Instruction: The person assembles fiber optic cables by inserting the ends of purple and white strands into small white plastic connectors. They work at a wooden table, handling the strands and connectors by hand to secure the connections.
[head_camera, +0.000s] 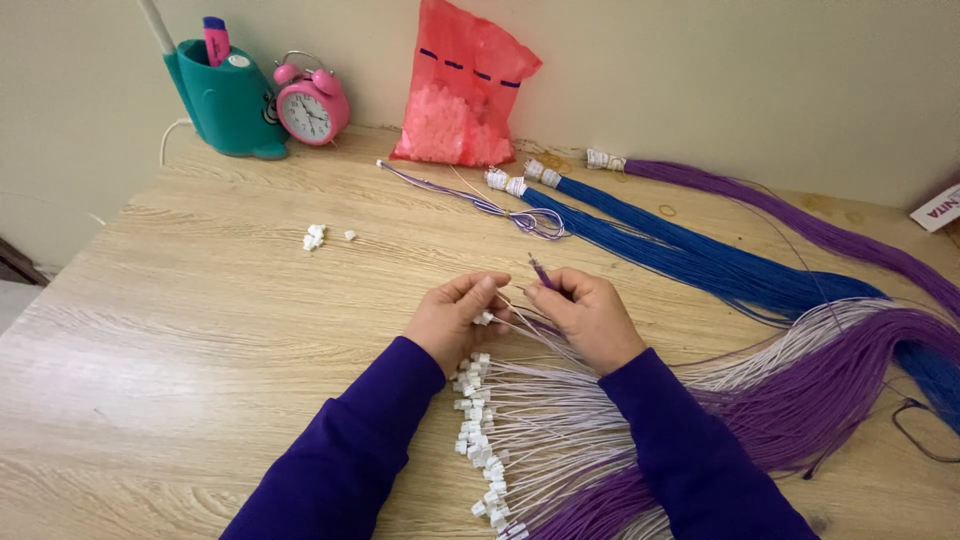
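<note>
A small white connector (484, 318) is pinched in the left hand (455, 318) while a purple wire (541, 271), pinched by the right hand (590, 315) just beside it, is best kept straight and aligned.

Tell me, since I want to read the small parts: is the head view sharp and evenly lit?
Head view: soft, even light, faint shadows under the left hand and right hand; no glare on the table; white connectors slightly soft; edges bow a little.

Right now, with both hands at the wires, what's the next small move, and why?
Probably push the purple wire tip into the white plug: the right hand pinches the wire, its end free, while the left hand holds the plug close beside it.
</note>
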